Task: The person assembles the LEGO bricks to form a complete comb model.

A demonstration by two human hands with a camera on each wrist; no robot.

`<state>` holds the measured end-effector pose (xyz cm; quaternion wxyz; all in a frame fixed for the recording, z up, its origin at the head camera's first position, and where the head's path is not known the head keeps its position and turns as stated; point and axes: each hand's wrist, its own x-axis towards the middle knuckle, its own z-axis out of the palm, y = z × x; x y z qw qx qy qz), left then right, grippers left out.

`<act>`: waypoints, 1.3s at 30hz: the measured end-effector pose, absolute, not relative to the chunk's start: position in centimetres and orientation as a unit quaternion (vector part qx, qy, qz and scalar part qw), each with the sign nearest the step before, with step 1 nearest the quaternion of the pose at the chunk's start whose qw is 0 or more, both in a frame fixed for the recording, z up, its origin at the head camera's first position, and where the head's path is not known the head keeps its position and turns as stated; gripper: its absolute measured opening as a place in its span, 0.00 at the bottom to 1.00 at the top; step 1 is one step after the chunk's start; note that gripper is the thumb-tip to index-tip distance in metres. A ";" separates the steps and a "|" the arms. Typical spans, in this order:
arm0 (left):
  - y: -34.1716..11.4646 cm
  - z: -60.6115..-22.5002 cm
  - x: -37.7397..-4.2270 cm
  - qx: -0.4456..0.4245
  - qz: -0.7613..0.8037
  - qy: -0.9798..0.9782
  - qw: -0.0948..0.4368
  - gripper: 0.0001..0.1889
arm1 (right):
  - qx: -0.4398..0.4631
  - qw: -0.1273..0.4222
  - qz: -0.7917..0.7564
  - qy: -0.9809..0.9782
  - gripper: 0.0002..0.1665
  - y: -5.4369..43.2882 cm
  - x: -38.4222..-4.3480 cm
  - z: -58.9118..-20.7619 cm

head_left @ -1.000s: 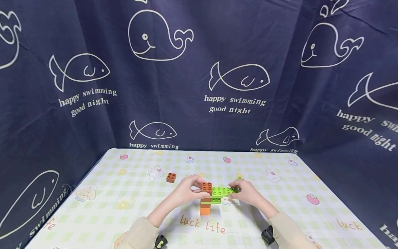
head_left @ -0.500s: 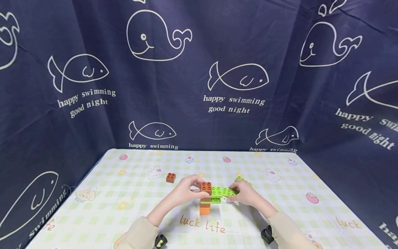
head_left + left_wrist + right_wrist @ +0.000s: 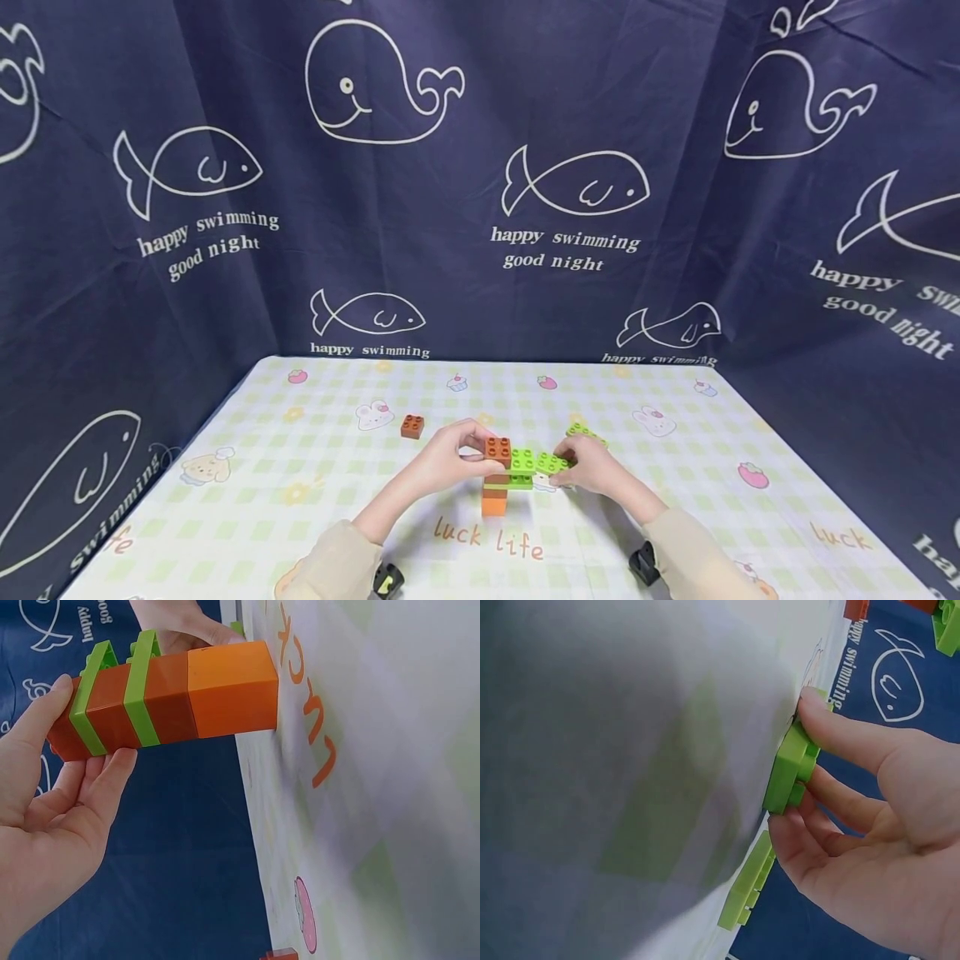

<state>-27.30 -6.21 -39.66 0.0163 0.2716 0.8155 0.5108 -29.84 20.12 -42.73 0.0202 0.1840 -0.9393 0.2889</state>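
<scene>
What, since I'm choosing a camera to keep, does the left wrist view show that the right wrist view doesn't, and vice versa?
Left wrist only: the left grip holding the top brown block, and orange lettering.
Right wrist only: a clear look at the right grip pinching a green piece, and a whole fish drawing.
Both: the tablecloth, blue curtain, right grip, and stacked blocks, cut off in the right wrist view.
</scene>
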 end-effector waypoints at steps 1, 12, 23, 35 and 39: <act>-6.2 -39.7 -27.3 0.272 0.512 0.815 0.017 0.16 | 0.200 0.030 0.288 -0.936 0.24 20.3 -29.9 -43.0; -6.1 -40.0 -27.6 0.271 0.513 0.814 0.023 0.16 | 0.126 0.024 0.308 -0.943 0.26 19.9 -29.6 -42.3; -6.2 -39.8 -27.6 0.262 0.518 0.814 0.027 0.17 | 0.133 0.068 0.313 -0.938 0.23 19.9 -29.5 -41.5; -6.2 -39.9 -27.5 0.257 0.525 0.811 0.029 0.18 | 0.167 0.103 0.304 -0.932 0.24 20.0 -29.5 -40.0; -6.2 -39.9 -27.6 0.257 0.524 0.812 0.027 0.18 | 0.177 0.109 0.304 -0.930 0.24 19.9 -29.3 -39.5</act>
